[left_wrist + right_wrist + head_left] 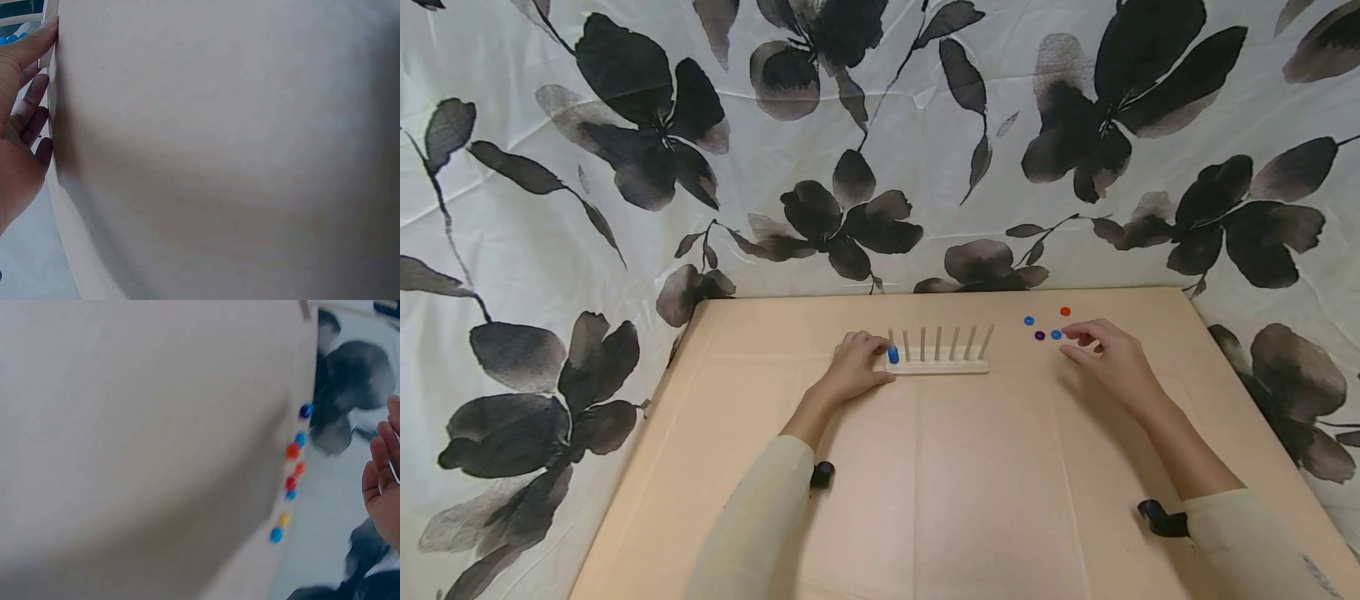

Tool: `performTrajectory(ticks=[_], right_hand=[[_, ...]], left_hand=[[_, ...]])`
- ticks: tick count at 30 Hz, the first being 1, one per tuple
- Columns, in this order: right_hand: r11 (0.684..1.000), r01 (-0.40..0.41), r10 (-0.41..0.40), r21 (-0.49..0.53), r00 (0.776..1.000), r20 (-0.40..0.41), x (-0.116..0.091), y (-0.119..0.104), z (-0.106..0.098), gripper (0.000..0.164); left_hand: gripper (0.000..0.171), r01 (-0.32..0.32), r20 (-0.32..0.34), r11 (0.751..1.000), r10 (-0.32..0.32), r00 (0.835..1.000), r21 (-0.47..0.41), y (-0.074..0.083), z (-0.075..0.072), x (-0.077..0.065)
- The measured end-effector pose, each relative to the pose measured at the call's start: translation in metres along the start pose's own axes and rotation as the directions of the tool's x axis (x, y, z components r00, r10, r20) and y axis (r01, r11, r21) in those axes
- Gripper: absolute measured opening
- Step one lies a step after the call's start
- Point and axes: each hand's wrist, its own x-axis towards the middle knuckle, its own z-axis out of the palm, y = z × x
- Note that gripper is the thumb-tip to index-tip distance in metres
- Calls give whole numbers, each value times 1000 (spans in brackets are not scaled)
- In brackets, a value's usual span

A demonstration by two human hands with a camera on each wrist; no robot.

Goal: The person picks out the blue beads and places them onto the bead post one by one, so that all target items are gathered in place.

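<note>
A small wooden peg rack (938,367) with a row of upright pegs stands on the table. Blue beads (892,355) sit stacked on its leftmost peg. My left hand (856,367) grips the rack's left end, thumb at the front edge and fingers behind; the left wrist view catches this hand (22,106) at its left border. Off to the right, my right hand (1108,358) hovers beside loose beads, thumb and forefinger parted, nothing visible between them. Closest to its fingertips lies a blue bead (1056,334), with a dark purple bead (1040,336) just left of it.
Farther back are another blue bead (1028,320) and an orange-red bead (1065,311). The right wrist view shows more, including a yellow bead (284,519) and a red bead (290,482). A floral cloth (880,275) hangs behind the wooden table (985,483).
</note>
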Motion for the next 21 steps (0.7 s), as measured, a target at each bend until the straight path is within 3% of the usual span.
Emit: performTrajectory(ticks=[9,16,21], right_hand=[[991,-128,127,-41,991,-31,-13,50,-18,33],[962,-265,270,-68,959,82,-13,74,-24,45],[954,-286,297,-92,946,132,-11,89,-23,49]], left_hand=[[57,-2,2,1000,2,1000,2,0,1,0],[57,3,-4,1000,-3,1000,4,0,2,2],[57,11,5,1000,-11,1000,5,0,1,2]])
